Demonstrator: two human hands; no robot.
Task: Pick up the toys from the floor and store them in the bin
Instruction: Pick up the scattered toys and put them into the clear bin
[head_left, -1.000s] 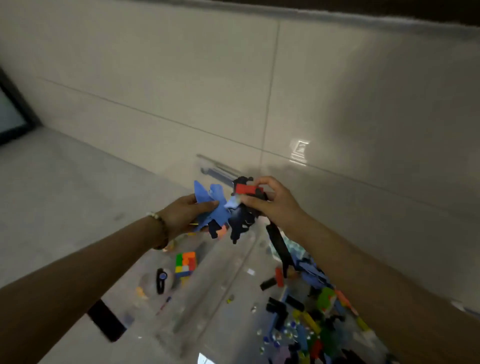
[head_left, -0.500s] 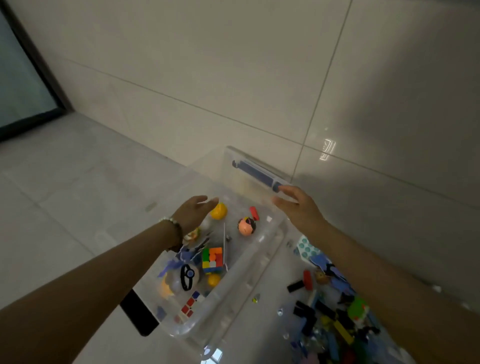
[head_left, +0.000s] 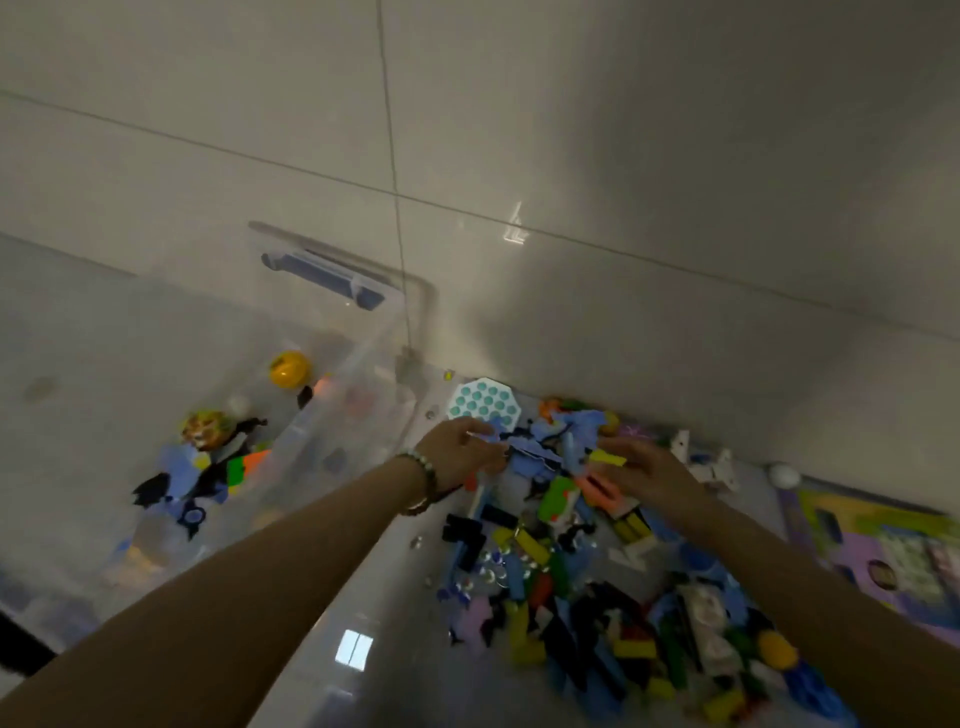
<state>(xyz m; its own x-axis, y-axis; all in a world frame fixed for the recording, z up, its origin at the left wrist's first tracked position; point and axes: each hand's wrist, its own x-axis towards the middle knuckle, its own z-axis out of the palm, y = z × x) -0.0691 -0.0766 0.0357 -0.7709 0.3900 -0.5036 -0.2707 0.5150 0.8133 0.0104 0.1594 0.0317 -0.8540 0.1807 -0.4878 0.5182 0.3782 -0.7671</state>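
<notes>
Hands over the toy pile (head_left: 545, 571): your left hand (head_left: 460, 447) touched blue pieces (head_left: 535, 460), fingers loose; your right hand (head_left: 649, 475) spread wide, bin (head_left: 353, 364) alongside.

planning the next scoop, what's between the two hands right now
In the head view, flat blue pieces and a yellow brick from the floor pile lie between the left hand and right hand.

Likely a home room: glossy floor (head_left: 395, 675), tiled wall (head_left: 623, 130), scattered toys (head_left: 571, 597), clear bin (head_left: 343, 395)
</notes>
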